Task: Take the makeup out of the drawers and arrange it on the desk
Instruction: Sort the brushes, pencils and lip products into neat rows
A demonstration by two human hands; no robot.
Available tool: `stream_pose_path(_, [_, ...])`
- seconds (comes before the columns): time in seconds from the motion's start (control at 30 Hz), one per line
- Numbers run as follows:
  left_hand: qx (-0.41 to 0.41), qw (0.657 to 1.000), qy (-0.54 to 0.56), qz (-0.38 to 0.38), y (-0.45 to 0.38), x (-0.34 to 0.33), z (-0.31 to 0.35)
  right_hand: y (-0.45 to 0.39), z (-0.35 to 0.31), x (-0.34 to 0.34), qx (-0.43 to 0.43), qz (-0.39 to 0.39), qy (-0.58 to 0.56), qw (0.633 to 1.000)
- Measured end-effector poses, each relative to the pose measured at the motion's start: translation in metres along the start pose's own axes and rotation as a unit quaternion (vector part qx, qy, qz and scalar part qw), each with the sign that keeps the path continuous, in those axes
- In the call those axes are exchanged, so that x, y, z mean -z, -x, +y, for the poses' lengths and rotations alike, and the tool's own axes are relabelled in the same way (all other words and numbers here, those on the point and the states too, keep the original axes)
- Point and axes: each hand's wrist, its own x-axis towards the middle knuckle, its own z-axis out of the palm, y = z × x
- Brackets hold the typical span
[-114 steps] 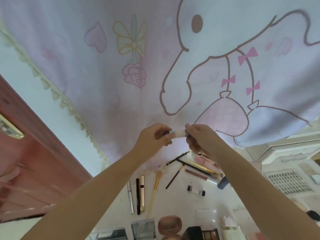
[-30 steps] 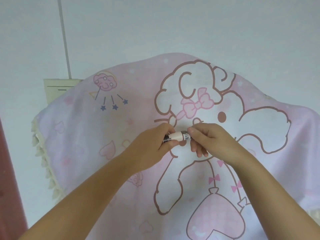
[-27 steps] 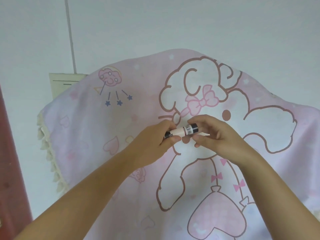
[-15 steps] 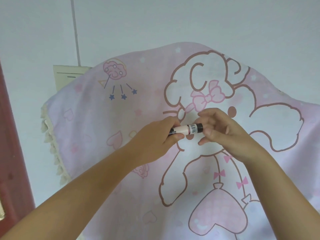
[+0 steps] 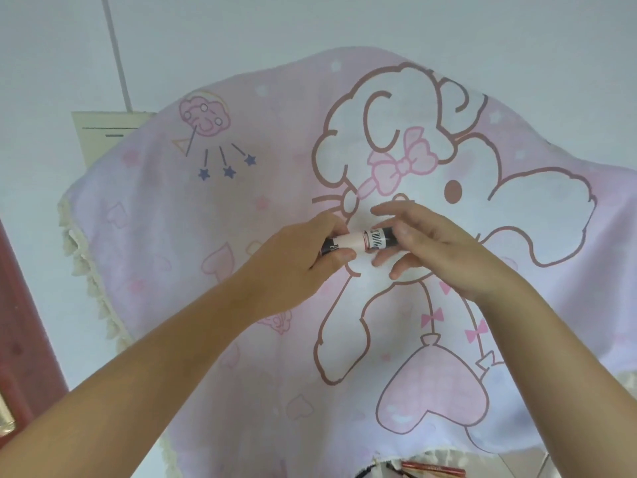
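Note:
A small makeup tube (image 5: 358, 241) with a pale pink middle and black ends lies level between both hands, raised in front of the pink cartoon cloth (image 5: 262, 208). My left hand (image 5: 303, 260) grips the tube's left black end with curled fingers and thumb. My right hand (image 5: 424, 250) pinches the labelled right end between thumb and fingers, its other fingers spread. The desk and drawers are out of view, apart from a few slim makeup items (image 5: 431, 472) at the bottom edge.
The cloth hangs over something tall against a white wall (image 5: 310, 25). A beige box (image 5: 100, 136) with a cord sits on the wall behind the cloth's left side. A dark red door (image 5: 24, 339) runs along the left edge.
The view tilted up from the desk to the cloth and wall. My right hand slid outward along the tube, uncovering the labelled black end, and its fingers have spread.

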Motion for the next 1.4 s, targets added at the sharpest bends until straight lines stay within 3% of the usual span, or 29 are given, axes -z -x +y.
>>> stream_pose_path(0.1, [-0.004, 1.000, 0.010, 0.002, 0.002, 0.000, 0.000, 0.002, -0.001, -0.005, 0.012, 0.028, 0.052, 0.998])
stream_pose_path(0.23, [-0.004, 1.000, 0.028, 0.001, 0.005, 0.000, -0.002, 0.008, 0.006, -0.001, 0.073, -0.005, -0.011, 0.997])
stream_pose_path(0.4, [0.007, 0.997, 0.074, -0.022, 0.013, -0.008, -0.002, 0.015, 0.008, -0.007, 0.003, 0.024, 0.010, 1.000])
stream_pose_path(0.57, [0.038, 0.987, 0.149, -0.049, 0.026, -0.036, -0.009, 0.036, 0.026, -0.014, 0.004, 0.030, 0.010, 0.999])
stream_pose_path(0.77, [0.098, 0.960, 0.182, -0.191, 0.053, -0.122, -0.028, 0.087, 0.080, -0.032, -0.125, -0.016, 0.048, 0.991])
stream_pose_path(0.87, [0.104, 0.953, 0.136, -0.249, 0.069, -0.176, -0.031, 0.126, 0.117, -0.038, -0.204, -0.038, 0.097, 0.973])
stream_pose_path(1.07, [0.165, 0.892, 0.229, -0.353, 0.120, -0.284, -0.028, 0.247, 0.202, -0.057, -0.353, 0.085, 0.214, 0.907])
stream_pose_path(1.23, [0.231, 0.856, 0.235, -0.397, 0.152, -0.356, -0.015, 0.338, 0.264, -0.083, -0.478, -0.048, 0.310, 0.820])
stream_pose_path(1.33, [0.241, 0.859, 0.203, -0.403, 0.166, -0.387, -0.003, 0.355, 0.282, -0.096, -0.494, -0.082, 0.331, 0.800])
stream_pose_path(1.4, [0.260, 0.861, 0.181, -0.398, 0.171, -0.401, 0.003, 0.358, 0.290, -0.101, -0.467, -0.068, 0.354, 0.808])
